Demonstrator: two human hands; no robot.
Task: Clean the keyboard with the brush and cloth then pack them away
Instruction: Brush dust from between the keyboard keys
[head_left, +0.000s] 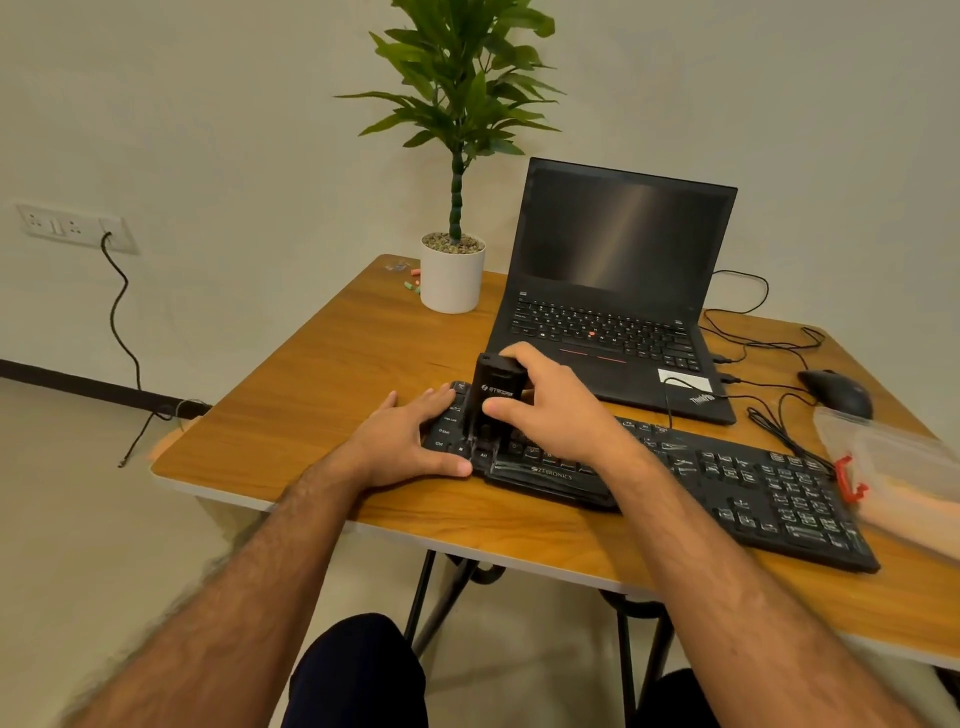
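Note:
A black keyboard lies across the wooden table. My right hand grips a black brush held upright, its bristles down on the keys near the keyboard's left end. My left hand rests flat on that left end, fingers straight over the keys and thumb along the front edge. A dark folded cloth seems to lie on the keyboard's front edge below my right wrist.
An open black laptop stands behind the keyboard. A potted plant is at the back left, a black mouse with cables at the right. A clear plastic box with a red clip sits at the right edge.

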